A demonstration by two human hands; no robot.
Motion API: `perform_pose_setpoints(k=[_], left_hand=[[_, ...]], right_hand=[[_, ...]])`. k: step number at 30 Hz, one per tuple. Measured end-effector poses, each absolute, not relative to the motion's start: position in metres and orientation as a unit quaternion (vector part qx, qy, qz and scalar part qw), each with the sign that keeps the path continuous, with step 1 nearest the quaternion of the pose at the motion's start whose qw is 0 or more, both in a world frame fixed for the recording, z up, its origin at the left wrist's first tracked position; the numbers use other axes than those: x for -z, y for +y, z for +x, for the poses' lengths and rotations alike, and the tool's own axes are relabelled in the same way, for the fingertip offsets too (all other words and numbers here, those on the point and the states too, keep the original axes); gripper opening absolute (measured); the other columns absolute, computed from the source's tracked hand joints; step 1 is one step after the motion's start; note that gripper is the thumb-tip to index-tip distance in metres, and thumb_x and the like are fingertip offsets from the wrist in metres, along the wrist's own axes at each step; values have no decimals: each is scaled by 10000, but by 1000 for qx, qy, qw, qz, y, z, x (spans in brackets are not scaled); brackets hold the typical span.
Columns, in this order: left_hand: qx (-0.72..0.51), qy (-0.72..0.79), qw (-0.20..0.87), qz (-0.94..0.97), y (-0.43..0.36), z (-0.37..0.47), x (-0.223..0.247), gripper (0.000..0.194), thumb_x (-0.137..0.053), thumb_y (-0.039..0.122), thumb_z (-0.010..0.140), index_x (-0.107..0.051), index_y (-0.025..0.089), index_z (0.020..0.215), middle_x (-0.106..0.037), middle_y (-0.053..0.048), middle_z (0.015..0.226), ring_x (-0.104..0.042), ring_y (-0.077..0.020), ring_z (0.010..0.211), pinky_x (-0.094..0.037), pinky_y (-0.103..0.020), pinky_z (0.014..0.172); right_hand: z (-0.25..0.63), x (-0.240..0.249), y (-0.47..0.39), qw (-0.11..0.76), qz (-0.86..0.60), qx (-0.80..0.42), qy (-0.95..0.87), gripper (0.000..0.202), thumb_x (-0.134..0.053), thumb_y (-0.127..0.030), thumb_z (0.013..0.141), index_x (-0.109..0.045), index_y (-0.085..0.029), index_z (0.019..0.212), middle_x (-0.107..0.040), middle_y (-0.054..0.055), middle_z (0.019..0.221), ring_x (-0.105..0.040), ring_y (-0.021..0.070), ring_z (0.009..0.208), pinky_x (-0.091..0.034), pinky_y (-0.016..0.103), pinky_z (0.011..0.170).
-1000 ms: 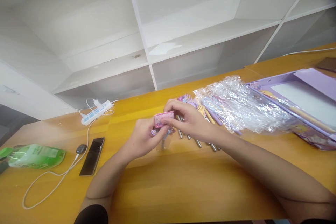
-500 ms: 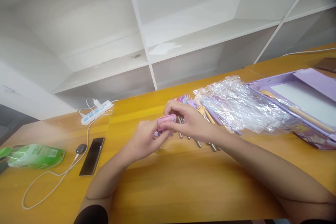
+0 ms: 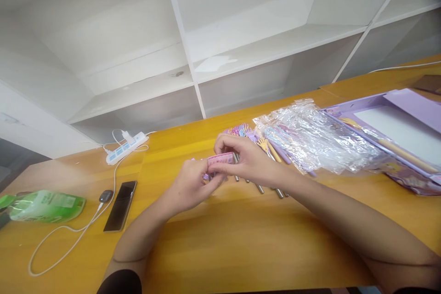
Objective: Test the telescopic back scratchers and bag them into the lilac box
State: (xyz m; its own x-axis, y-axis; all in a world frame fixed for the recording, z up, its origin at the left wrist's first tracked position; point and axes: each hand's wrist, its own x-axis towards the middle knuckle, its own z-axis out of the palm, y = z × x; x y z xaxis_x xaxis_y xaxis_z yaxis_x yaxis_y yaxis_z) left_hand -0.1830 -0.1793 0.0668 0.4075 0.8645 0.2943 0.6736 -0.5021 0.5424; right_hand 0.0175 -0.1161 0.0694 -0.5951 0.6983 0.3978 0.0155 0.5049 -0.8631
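Note:
Between both hands is a small pink printed piece (image 3: 220, 159), like a folded card or packet; its exact kind is unclear. My left hand (image 3: 188, 186) grips its left end, and a bit of purple shows by those fingers. My right hand (image 3: 246, 161) pinches it from the right with the thumb across its front. Just beyond lie several back scratchers with hand-shaped heads, a yellow one (image 3: 262, 144) among them, partly hidden by my right hand. Silver rods (image 3: 259, 187) stick out beneath my right forearm.
Clear plastic bags (image 3: 317, 140) are piled right of the hands, beside a purple box (image 3: 409, 161). On the left are a phone (image 3: 120, 206), a white cable, a power strip (image 3: 127, 148) and a green pouch (image 3: 48, 206). White shelving (image 3: 203, 96) stands behind the table.
The pink piece has shifted very slightly and tilted a little in my fingers. Both hands keep their hold in nearly the same place.

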Motion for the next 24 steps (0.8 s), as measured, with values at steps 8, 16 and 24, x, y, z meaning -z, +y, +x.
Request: perform_pose_setpoints(k=[8,16,24], left_hand=[[-261,450,113,847,-179,-176,-60,124,-648,230,926,-769,205,941,-689,-7,723,-576,-125,622,-444,-226,628],[-391,505,202,742,-173,-191,-75,252,-690,399,1000,-820,241,1147,-841,-70,1057,-793,-204,850,-612,-285,763],[-626,464,264,568,-157,-210,-92,345,-794,473,920,-751,141,1004,-841,-118,971,-808,-233,719,-688,-362,708]], right_hand=[[12,-60,-118,394,-211,-396,-802,447,-869,-285,810,-434,-200,753,-491,-53,782,-436,95,711,-326,247,640],[25,-64,-106,345,-232,-375,-829,326,-710,-503,984,-624,-198,1061,-674,40,1015,-588,156,869,-422,282,758],[8,-44,-103,195,-240,-355,-882,333,-727,-476,983,-692,-186,1144,-731,64,1100,-645,176,908,-438,281,774]])
